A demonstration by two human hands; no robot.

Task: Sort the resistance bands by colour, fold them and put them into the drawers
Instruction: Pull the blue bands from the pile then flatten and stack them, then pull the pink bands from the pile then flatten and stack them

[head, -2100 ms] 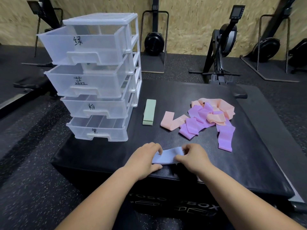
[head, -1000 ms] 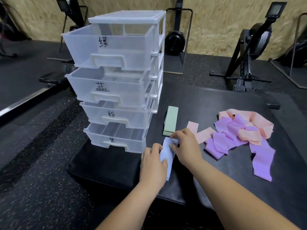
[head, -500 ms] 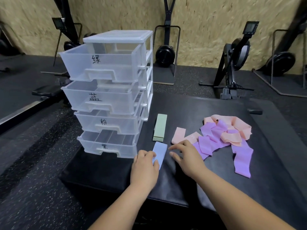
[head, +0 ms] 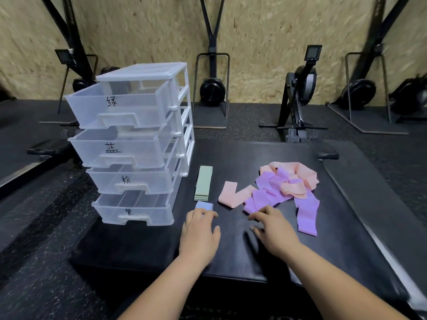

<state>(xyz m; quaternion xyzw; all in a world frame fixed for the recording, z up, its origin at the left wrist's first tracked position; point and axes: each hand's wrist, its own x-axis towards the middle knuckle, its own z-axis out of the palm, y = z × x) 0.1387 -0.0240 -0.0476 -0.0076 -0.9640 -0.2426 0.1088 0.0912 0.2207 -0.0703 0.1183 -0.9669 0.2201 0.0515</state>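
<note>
A clear plastic drawer unit (head: 138, 144) with four pulled-out, hand-labelled drawers stands at the left of the black padded box (head: 231, 257). A folded green band stack (head: 203, 183) lies beside it. Just below that lies a folded blue band (head: 203, 206), and my left hand (head: 199, 234) rests flat on its near end. My right hand (head: 271, 229) hovers with fingers spread, holding nothing, close to the near edge of a loose purple band pile (head: 275, 195). Pink bands (head: 233, 194) lie unfolded among and behind the purple ones.
Rowing machines (head: 298, 98) and black stands line the chipboard wall behind. The box drops off to dark rubber floor (head: 46, 239) on the left and front. A long purple strip (head: 307, 213) trails toward the right side of the box.
The blue band was folded between both hands, turned lengthwise and laid below the green stack. My right hand has let go and moved right toward the purple pile; my left still presses the band.
</note>
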